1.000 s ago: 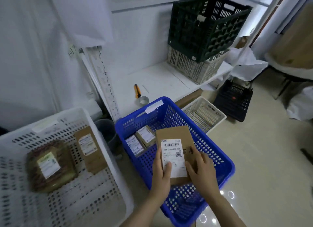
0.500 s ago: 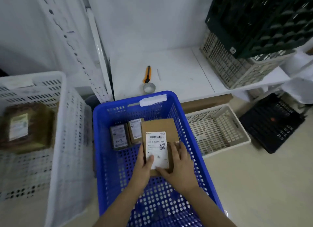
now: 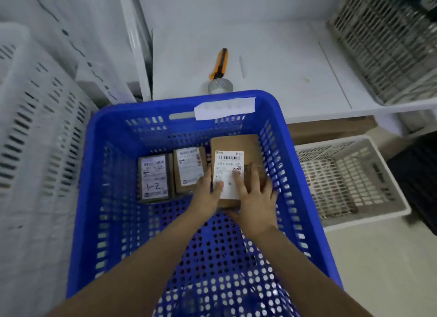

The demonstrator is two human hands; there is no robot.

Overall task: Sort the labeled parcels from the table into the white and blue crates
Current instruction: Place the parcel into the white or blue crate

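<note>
Partly under left hand (image 3: 208,192), right hand (image 3: 257,204) — parcel (image 3: 236,142) label (image 3: 228,161), blurred

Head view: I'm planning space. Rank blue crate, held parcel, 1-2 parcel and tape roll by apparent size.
1. blue crate
2. held parcel
3. 1-2 parcel
4. tape roll, though farther from camera

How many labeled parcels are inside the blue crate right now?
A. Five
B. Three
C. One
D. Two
B: three are inside the blue crate: the parcel marked 1-2, the middle parcel beside it, and the larger parcel on which the left hand and right hand rest.
</note>
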